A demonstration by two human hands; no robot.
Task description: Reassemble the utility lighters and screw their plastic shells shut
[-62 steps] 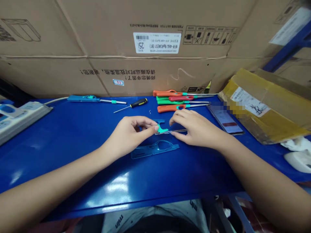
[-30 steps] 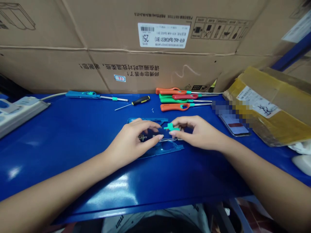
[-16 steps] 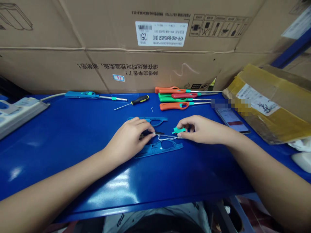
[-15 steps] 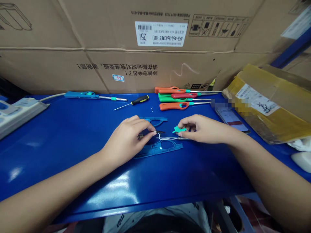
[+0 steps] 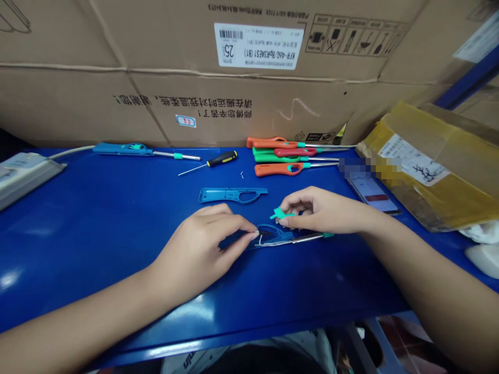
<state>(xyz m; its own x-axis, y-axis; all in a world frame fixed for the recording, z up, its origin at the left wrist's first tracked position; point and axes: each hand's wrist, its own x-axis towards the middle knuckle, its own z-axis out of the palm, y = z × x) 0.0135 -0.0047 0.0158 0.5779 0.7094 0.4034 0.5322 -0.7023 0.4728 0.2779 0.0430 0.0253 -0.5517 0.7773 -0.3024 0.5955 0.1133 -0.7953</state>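
A small black part (image 5: 265,233) is pinched by the left hand (image 5: 208,241) at the nearer blue plastic half-shell (image 5: 287,235) on the shiny blue desk (image 5: 117,223); a green plastic piece (image 5: 280,213) is held by the right hand (image 5: 312,209). The thin white wire (image 5: 261,240) shouldn't be tugged.

Upside down on the big brown cardboard panel (image 5: 70,98), black print reads "师傅您辛苦了!请在搬运时对我温柔些,谢谢您!" Its white rectangular paper label (image 5: 259,45), also inverted, gives "KFR-46G/BpR3AES1 (B1)" and "25". Beside that runs a row of black boxed handling signs (image 5: 353,36). A small blue-bordered white sticker (image 5: 186,121) carries a red number, possibly "33"; it's blurry from here. The pale grey printed cloth (image 5: 195,361) shows "min".
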